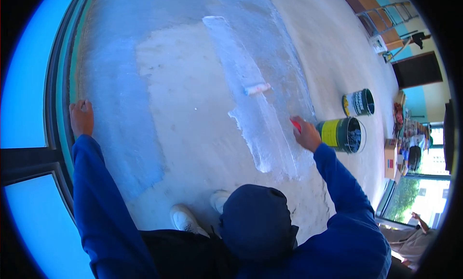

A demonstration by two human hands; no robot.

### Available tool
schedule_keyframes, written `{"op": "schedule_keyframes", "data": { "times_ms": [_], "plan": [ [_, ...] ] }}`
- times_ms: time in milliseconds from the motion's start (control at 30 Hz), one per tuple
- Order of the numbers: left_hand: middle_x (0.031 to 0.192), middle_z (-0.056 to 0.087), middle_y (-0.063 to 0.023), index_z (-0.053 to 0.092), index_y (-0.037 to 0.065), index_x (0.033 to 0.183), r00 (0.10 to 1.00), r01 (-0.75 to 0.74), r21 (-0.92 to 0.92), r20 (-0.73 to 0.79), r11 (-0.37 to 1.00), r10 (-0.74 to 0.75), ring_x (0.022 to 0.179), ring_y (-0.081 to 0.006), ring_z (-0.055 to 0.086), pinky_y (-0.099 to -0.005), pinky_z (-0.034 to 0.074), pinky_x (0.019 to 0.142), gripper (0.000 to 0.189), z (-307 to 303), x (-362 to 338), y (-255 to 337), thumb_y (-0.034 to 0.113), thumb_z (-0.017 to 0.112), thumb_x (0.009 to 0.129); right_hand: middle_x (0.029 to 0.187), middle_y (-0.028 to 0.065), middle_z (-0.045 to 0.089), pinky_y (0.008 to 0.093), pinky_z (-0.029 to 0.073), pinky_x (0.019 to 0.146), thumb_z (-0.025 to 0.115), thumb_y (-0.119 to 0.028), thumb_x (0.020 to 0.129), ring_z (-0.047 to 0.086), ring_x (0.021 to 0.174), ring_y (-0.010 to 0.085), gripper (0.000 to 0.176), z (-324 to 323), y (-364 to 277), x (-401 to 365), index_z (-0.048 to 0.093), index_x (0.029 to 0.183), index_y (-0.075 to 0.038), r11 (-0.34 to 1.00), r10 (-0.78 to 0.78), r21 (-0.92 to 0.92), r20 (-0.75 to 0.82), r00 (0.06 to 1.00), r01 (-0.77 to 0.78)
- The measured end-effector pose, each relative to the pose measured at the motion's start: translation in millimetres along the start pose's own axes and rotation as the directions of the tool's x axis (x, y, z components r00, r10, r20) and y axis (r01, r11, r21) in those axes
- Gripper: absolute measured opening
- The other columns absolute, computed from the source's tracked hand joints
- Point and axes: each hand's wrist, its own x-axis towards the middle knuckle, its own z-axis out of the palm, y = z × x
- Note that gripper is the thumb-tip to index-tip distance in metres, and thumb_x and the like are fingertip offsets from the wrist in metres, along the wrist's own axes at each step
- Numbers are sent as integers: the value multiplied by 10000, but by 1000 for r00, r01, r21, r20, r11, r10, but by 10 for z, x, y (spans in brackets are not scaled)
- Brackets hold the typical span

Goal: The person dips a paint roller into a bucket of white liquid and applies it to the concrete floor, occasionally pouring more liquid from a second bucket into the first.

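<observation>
My right hand [307, 134] is wrapped round the red handle [295, 125] of a paint roller. The roller's sleeve [258, 89] lies on the floor in a wet, pale coating [241, 62], which forms a long glossy strip. My left hand [82, 117] is curled into a fist at the left, overlapping the green edge of the window frame [67, 76]; no tool shows in it. Just right of my right hand, a dark green bucket with a yellow label [333, 132] stands with coating smeared inside. Behind it is a second green bucket [354, 103].
Below are white shoes [183, 219] and a dark cap [258, 221]. Bluish coated floor [120, 110] runs along the window side, beside a paler patch [188, 81]. At the far right are a ladder [388, 14], boxes [390, 158] and another person [410, 240].
</observation>
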Motion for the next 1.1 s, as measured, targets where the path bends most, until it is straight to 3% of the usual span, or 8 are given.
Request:
{"op": "schedule_keyframes", "data": {
  "times_ms": [200, 333, 500, 700, 800, 933, 1033, 1100],
  "plan": [
    [1120, 572, -179, 669, 42, 1048, 992, -101, -45, 74, 994, 104, 1057, -349, 559, -426, 446, 912, 322, -38, 65, 226, 309, 571, 897, 877, 239, 650, 517, 504, 727, 557, -193, 871, 620, 769, 444, 394, 129, 293, -1844, 525, 1263, -200, 973, 227, 24, 80, 971, -229],
    [1126, 575, -160, 666, 50, 1080, 993, -119, -22, 24, 993, 119, 1060, -334, 564, -425, 451, 900, 337, 73, 124, -86, 322, 562, 909, 838, 206, 666, 504, 516, 675, 551, -177, 881, 628, 723, 428, 406, 228, 311, -2905, 517, 1284, -212, 944, 330, -27, 98, 939, -329],
    [1119, 574, -144, 664, 51, 1079, 993, -116, 28, 31, 993, 115, 1039, -321, 572, -418, 457, 877, 338, 20, 99, -392, 327, 557, 914, 851, 188, 674, 443, 533, 657, 575, -143, 871, 647, 726, 390, 421, 60, 213, -3441, 528, 1284, -212, 931, 355, 25, 158, 921, -364],
    [1115, 575, -131, 668, 60, 1065, 996, -85, 30, 22, 996, 85, 1012, -320, 582, -420, 460, 856, 317, -104, 41, -552, 315, 561, 910, 776, 202, 650, 459, 512, 615, 592, -136, 862, 637, 693, 384, 434, 445, -182, -2408, 528, 1286, -204, 994, 64, 87, 32, 997, -66],
    [1121, 576, -131, 671, 59, 1043, 998, -34, -6, 48, 999, 34, 1020, -326, 580, -417, 460, 862, 301, -166, 8, -504, 302, 560, 904, 699, 215, 626, 512, 491, 605, 549, -180, 885, 621, 641, 404, 415, 640, -518, -1489, 510, 1297, -206, 998, 43, 50, -23, 999, -41],
    [1129, 574, -140, 672, 53, 1041, 999, -17, -27, 50, 999, 18, 1025, -331, 580, -415, 456, 880, 298, -131, -75, -520, 290, 556, 901, 790, 255, 643, 550, 505, 675, 506, -252, 878, 631, 728, 447, 401, 811, -795, -61, 497, 1279, -235, 1000, -21, -15, -99, 995, 20],
    [1128, 572, -147, 674, 49, 1035, 999, 22, -18, 47, 1000, -22, 1021, -338, 578, -415, 456, 880, 295, -132, -67, -420, 285, 562, 897, 913, 274, 648, 562, 492, 761, 496, -217, 858, 635, 861, 451, 374, 600, -1279, 973, 507, 1232, -211, 996, 15, -88, -5, 1000, -15],
    [1125, 571, -152, 675, 46, 1030, 998, 48, 16, 42, 999, -49, 1017, -343, 576, -416, 457, 877, 291, -88, -122, -394, 280, 566, 894, 993, 267, 643, 542, 488, 807, 501, -206, 843, 625, 937, 437, 369, 589, -1433, 1692, 521, 1211, -196, 995, -48, -86, -18, 999, 47]
  ]
}}
